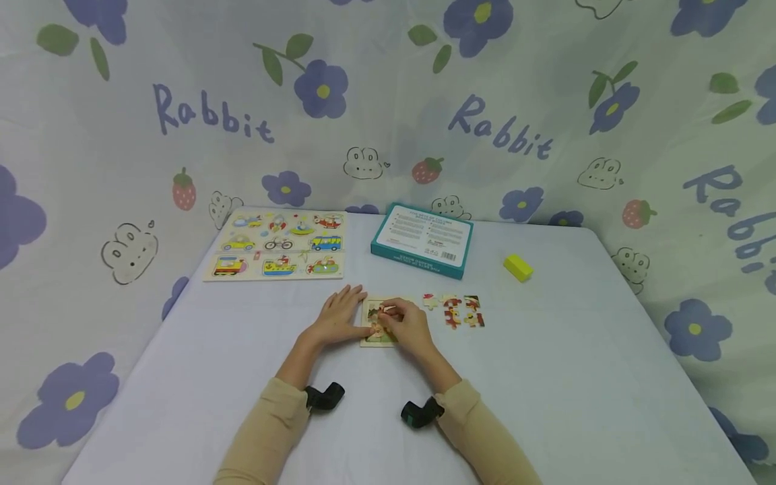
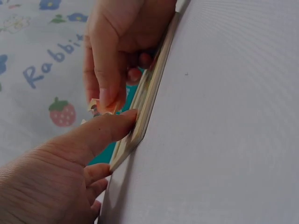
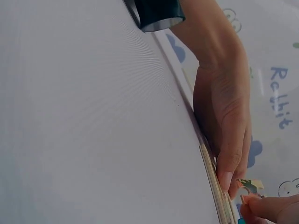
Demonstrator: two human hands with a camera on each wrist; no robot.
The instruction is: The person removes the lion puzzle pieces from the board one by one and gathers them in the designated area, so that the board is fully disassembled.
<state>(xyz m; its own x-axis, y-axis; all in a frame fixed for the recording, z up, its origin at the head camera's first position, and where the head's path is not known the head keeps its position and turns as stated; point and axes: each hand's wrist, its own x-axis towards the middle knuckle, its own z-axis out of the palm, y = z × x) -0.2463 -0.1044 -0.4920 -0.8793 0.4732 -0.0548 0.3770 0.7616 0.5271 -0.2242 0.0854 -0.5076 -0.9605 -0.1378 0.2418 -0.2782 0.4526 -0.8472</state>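
Observation:
A small wooden puzzle board (image 1: 377, 342) with a raised rim lies flat in front of me, partly covered by both hands. My left hand (image 1: 338, 322) lies along its left side, fingers stretched out, the thumb reaching over onto the board. Over the board, my right hand (image 1: 409, 328) pinches a jigsaw piece (image 3: 252, 185) between thumb and fingers. In the left wrist view the piece (image 2: 95, 106) is tilted up above the board, close to the left thumb. Several loose jigsaw pieces (image 1: 453, 303) lie just right of the board.
A vehicle peg puzzle (image 1: 279, 266) lies at the back left. Behind the hands is a teal and white box (image 1: 421, 239), with a yellow block (image 1: 518, 267) to its right. A printed curtain (image 1: 388, 121) hangs beyond the white table (image 1: 582, 377).

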